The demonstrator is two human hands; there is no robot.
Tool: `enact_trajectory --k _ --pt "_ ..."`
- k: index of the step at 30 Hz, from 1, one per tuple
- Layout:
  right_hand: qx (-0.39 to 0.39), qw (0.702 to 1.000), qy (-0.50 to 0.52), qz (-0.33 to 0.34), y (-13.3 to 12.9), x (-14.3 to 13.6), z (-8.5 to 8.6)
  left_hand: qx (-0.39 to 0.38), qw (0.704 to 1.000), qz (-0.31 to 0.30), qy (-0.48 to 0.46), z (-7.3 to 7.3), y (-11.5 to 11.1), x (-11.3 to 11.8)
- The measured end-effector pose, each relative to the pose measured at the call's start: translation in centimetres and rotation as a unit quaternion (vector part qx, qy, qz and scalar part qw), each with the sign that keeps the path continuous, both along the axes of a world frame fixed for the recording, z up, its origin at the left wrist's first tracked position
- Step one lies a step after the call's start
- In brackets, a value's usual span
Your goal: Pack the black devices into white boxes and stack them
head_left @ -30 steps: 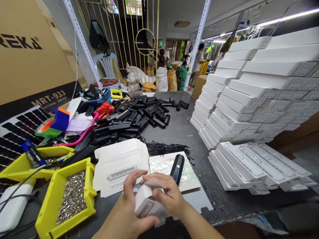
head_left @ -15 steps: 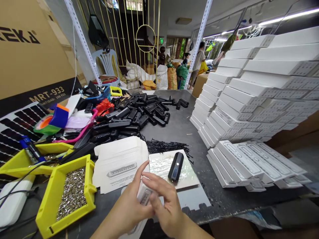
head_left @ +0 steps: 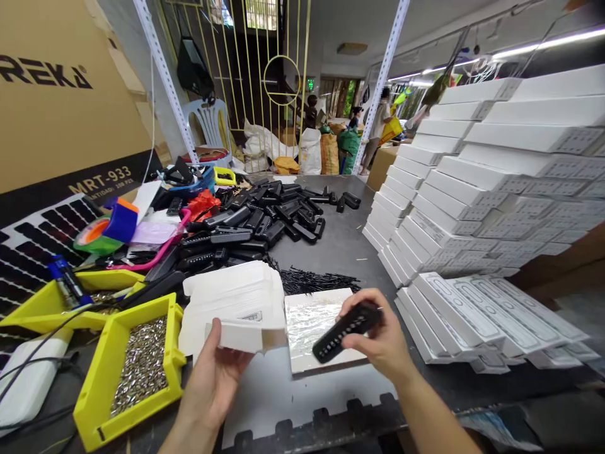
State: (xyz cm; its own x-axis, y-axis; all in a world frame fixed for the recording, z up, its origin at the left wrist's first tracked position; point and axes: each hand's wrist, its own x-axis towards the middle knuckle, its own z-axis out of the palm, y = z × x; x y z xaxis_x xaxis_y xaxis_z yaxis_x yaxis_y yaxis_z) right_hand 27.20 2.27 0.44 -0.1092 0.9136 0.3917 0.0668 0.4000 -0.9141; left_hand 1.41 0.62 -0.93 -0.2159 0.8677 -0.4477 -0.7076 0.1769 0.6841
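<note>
My left hand (head_left: 215, 378) grips a small white cardboard box (head_left: 241, 337) with thumb and fingers, its open end turned to the right. In my right hand (head_left: 390, 347) is a slim black plastic device (head_left: 347, 331) with a row of small light marks along one face, tilted down toward the left. It hovers over a stack of shiny clear film sheets (head_left: 307, 315) on a white board. Behind the box lies a pile of flat white cartons (head_left: 227, 287), the top ones printed. What is inside the box cannot be seen.
Black devices (head_left: 283, 217) lie heaped behind, with thin black strips (head_left: 321, 280) before them. Stacked white boxes (head_left: 467, 189) tower at right. A yellow bin (head_left: 92, 384) of small metal parts stands at left, near tape rolls (head_left: 101, 233). People (head_left: 378, 123) are in the background.
My hands have moved apart, the left keeping the white box, now opened at one end. My right hand has picked up the black device from the film sheets.
</note>
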Motion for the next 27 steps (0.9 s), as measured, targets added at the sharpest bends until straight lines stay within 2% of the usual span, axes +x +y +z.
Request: enact_trajectory --k 2,3,5,7,8,10,11,12,13,14,15,17,18,20,23,27 --pt "0.037 0.982 0.178 -0.048 -0.8 -3.0 0.6 -0.025 1.0 -0.001 -0.015 0.4 -0.7 2.3" --pt "0.065 0.974 0.209 -0.064 -1.1 -4.3 0.8 -0.04 0.999 -0.024 -0.018 0.6 -1.3 3.3" --pt "0.111 0.973 0.191 -0.068 -1.4 -6.2 0.9 -0.066 0.993 -0.097 0.023 0.6 -2.6 4.6" --pt "0.129 0.975 0.174 -0.046 -1.8 -7.2 0.6 -0.039 0.975 -0.121 0.182 0.1 -3.7 4.6" --pt "0.126 0.975 0.181 -0.035 -2.0 -7.4 0.4 0.003 0.948 -0.099 0.304 -0.4 -4.1 4.1" --pt "0.107 0.98 0.166 0.016 -1.8 -7.4 0.0 0.115 0.843 -0.043 0.524 -1.5 -4.6 3.0" --pt "0.098 0.986 0.118 0.061 -1.3 -7.2 -0.2 0.154 0.791 -0.048 0.591 -2.0 -4.6 2.5" --pt "0.084 0.991 0.039 0.096 -0.4 -6.7 -0.4 0.172 0.755 -0.08 0.627 -2.4 -4.6 2.1" --pt "0.064 0.991 -0.055 0.108 0.9 -6.0 -0.5 0.175 0.738 -0.124 0.64 -2.7 -4.6 1.9" --pt "0.039 0.984 -0.147 0.094 2.7 -5.1 -0.7 0.172 0.732 -0.162 0.639 -2.8 -4.6 1.8" --pt "0.012 0.973 -0.228 0.042 4.8 -3.8 -0.9 0.167 0.73 -0.178 0.638 -2.8 -4.5 1.9" --pt "-0.034 0.953 -0.293 -0.073 9.0 -0.8 -1.4 0.162 0.733 -0.156 0.642 -2.7 -4.5 2.1" --pt "-0.051 0.942 -0.314 -0.103 11.0 0.7 -1.9 0.162 0.736 -0.147 0.641 -2.6 -4.4 2.3" --pt "-0.076 0.925 -0.352 -0.119 13.8 3.4 -2.9 0.156 0.742 -0.156 0.634 -2.5 -4.1 2.5" --pt "-0.086 0.909 -0.392 -0.113 15.2 5.4 -4.5 0.149 0.738 -0.195 0.628 -2.7 -3.3 2.5" --pt "-0.065 0.909 -0.391 -0.132 14.1 5.9 -4.8 0.156 0.703 -0.215 0.659 -2.9 -2.3 2.1"
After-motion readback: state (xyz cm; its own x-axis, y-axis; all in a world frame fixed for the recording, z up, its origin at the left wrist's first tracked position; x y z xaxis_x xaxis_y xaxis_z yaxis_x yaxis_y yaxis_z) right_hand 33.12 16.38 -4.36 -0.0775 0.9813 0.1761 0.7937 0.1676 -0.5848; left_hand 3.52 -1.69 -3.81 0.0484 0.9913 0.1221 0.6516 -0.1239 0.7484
